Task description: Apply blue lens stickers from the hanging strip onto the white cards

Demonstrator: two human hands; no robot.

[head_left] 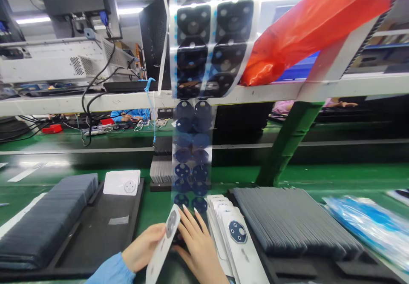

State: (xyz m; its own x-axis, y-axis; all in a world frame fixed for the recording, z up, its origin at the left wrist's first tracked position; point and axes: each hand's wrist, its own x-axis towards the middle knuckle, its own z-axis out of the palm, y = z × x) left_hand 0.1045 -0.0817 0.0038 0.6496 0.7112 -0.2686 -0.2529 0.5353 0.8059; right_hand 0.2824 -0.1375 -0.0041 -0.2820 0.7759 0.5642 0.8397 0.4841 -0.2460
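My left hand [145, 246] grips a white phone back cover [162, 252] by its edge, tilted up, with its round camera area at the top. Beside the cover's right edge is my right hand [198, 246], its fingers stretched out and nothing visible in them; whether they touch the cover I cannot tell. Just above the fingers hangs a clear strip of dark round camera stickers [192, 147], fed down from a roll [212, 41]. To the right, a fanned stack of white phone back covers [244, 260] lies, the top one bearing a dark round sticker.
Dark panels stand in rows in a left tray [132, 228] and as a right stack [297, 220]. One white cover [119, 182] lies on the left tray. A shelf beam [128, 101], a green-wrapped post [289, 143] and an orange-red bag [303, 28] are ahead. Co-workers' hands show beyond.
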